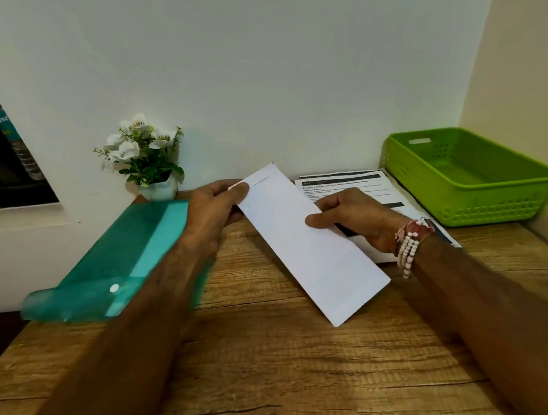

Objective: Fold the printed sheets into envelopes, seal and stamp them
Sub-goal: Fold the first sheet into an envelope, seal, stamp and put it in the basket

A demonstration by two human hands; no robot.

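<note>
One envelope [312,247], held over the desk [286,378]. Teal folder [126,256] lies at left. My left hand [212,211] pinches the envelope's far end, my right hand [353,218] pinches its right edge (thumb on top), above the printed sheets [342,183]. Green basket [494,216] far right.

The printed sheet [342,186], at two o'clock from the envelope [306,255], was partly covered by it and the right hand [360,221]; its small print could not be read.
</note>
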